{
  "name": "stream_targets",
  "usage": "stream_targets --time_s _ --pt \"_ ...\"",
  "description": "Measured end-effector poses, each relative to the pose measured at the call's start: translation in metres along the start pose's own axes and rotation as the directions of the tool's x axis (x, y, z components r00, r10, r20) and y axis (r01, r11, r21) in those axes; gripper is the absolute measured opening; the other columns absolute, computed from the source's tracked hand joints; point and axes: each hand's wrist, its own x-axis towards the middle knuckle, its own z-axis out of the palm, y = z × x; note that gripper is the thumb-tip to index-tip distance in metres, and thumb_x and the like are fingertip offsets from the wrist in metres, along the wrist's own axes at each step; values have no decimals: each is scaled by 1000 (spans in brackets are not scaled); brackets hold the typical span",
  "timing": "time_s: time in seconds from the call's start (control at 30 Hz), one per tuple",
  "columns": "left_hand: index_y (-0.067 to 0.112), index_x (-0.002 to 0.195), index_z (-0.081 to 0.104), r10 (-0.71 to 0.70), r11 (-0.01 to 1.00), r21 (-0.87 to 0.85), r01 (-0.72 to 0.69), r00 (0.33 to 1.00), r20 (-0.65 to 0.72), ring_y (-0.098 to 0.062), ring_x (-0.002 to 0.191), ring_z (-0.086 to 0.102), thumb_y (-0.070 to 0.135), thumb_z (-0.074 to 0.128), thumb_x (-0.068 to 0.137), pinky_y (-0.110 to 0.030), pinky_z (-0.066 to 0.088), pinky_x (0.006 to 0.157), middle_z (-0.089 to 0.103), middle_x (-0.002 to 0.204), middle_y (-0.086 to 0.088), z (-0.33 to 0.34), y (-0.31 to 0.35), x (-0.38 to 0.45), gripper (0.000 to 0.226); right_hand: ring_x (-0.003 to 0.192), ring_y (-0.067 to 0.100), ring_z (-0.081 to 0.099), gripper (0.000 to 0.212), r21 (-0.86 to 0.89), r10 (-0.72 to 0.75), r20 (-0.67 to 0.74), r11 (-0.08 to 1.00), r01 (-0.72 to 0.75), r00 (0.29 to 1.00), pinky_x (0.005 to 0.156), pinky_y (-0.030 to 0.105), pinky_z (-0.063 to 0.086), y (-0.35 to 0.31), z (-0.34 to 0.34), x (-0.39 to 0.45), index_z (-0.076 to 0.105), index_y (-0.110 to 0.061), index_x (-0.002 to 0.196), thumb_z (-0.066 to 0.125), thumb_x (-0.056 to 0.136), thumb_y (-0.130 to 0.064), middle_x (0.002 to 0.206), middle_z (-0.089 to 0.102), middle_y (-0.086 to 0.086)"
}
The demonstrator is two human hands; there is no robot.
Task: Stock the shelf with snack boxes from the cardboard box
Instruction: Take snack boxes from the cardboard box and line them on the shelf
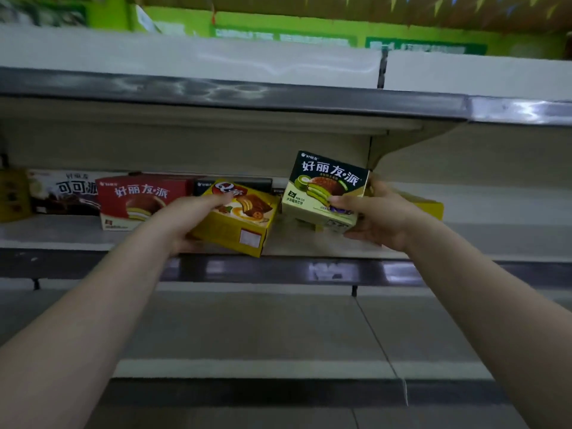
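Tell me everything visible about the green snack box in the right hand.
The green snack box is a small printed cardboard carton, dark green on top and pale green below, with white Chinese lettering and a picture of a chocolate-coated pie with green filling. It looks closed and undamaged. The right hand grips its right side, thumb across the front, holding it tilted at the shelf front.

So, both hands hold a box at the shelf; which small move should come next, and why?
Probably set the yellow box down beside the red box: the left hand holds it tilted over the shelf edge. The right hand holds the green box upright.
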Motion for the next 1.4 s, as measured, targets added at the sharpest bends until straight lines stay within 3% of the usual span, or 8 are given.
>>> stream_targets --time_s 0.17,0.43,0.63,0.9,1.0,1.13,1.3,1.4 --pt "13 127 54 -9 960 273 56 986 -169 -31 105 55 51 64 85 -40 46 89 56 126 -14 3 6 8 58 94 26 69 49 -34 -70 93 997 73 993 85 48 56 -25 -13 28 44 -25 100 82 70 -14 105 67 7" --pt "5 123 60 222 630 776 -32 965 -141 -31 111 57 38 68 87 -36 48 93 61 123 -16 17 33 17 49 97 24 64 91 -195 -127 123 969 149 984 81 42 57 -29 -7 51 30 -24 135 86 65 -13 112 59 3" --pt "25 141 43 250 886 370 -281 959 131 -16 109 60 29 74 81 -34 48 97 60 125 1 51 61 52 67 99 24 62 92 -196 -169 53 965 176 984 81 43 58 -20 10 77 30 -21 139 86 66 -13 114 55 1" --pt "23 133 49 149 863 423 -277 939 309 -15 115 55 47 75 76 -32 47 98 55 132 4 67 73 89 67 83 -4 53 47 -456 -255 154 839 297 955 76 14 46 -28 5 109 48 -24 104 83 73 -19 99 58 -10" --pt "21 142 38 147 799 515 -312 930 336 -11 122 43 42 72 79 -25 37 93 48 136 8 60 77 93 74 91 2 50 83 -594 -283 201 726 347 938 61 6 36 -23 5 118 32 -15 138 82 74 -29 107 48 -11" --pt "20 139 41 158 778 530 -338 921 355 -12 119 45 40 68 84 -25 37 92 52 135 2 59 80 107 65 115 8 50 89 -636 -248 253 686 353 935 89 20 42 -17 2 130 37 -22 144 83 69 -40 136 44 -10" --pt "22 150 25 163 783 504 -365 902 400 -24 142 30 72 70 63 -44 22 116 35 154 -2 66 81 114 110 107 9 61 53 -596 -184 316 725 346 931 100 38 48 -17 -9 136 56 -30 118 81 72 -36 116 63 -8" --pt "23 152 18 166 752 546 -369 908 385 -25 143 27 62 60 79 -43 22 113 30 156 -4 66 74 126 94 112 12 57 63 -624 -185 296 706 337 937 101 37 46 -15 -7 139 48 -25 125 82 72 -33 119 57 -8"
